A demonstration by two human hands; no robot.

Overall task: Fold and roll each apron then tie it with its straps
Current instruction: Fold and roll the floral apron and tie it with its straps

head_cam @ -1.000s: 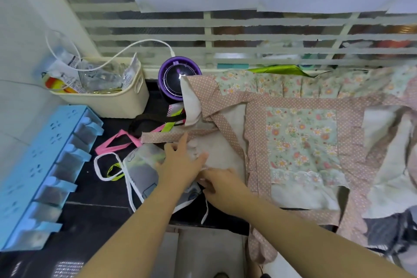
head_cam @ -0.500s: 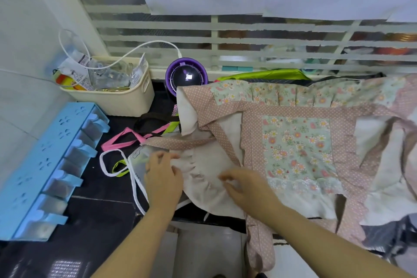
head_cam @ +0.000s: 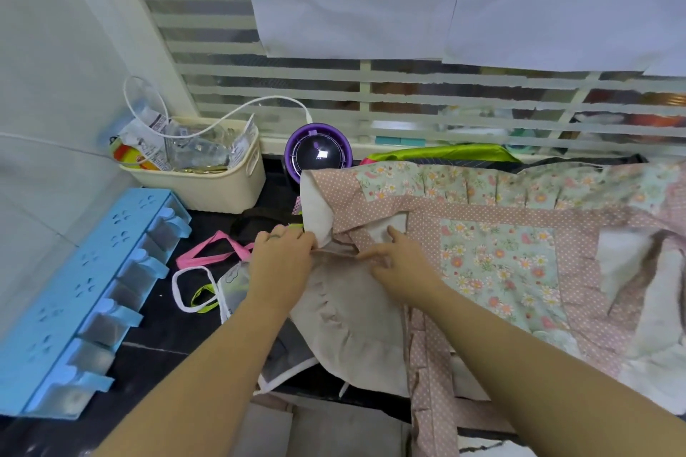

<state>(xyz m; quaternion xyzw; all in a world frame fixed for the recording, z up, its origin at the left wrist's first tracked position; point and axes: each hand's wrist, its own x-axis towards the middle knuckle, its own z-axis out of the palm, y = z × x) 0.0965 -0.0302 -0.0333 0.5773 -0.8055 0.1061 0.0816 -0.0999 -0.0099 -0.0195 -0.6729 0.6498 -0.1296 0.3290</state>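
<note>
A pink polka-dot and green floral apron (head_cam: 493, 256) with ruffled edges lies spread over the dark counter, its pale lining turned up at the left. My left hand (head_cam: 280, 258) grips the bunched lining and strap end (head_cam: 334, 252) at the apron's left edge. Just to the right, my right hand (head_cam: 399, 258) pinches the same gathered fold, fingers pointing left. The two hands sit close together. A dotted pink strap (head_cam: 427, 382) hangs off the counter's front edge.
A second apron with white trim (head_cam: 232, 287) and pink (head_cam: 211, 252) and green straps lies under the left hand. A cream basket (head_cam: 208, 178), purple fan (head_cam: 318, 156) and blue plastic rack (head_cam: 74, 300) crowd the left side. More cloth lies behind and right.
Both hands moved up and away from me along the apron's left side, from the lower ruffle to the strap area, and now gather the fabric between them. The view tilted up slightly.
</note>
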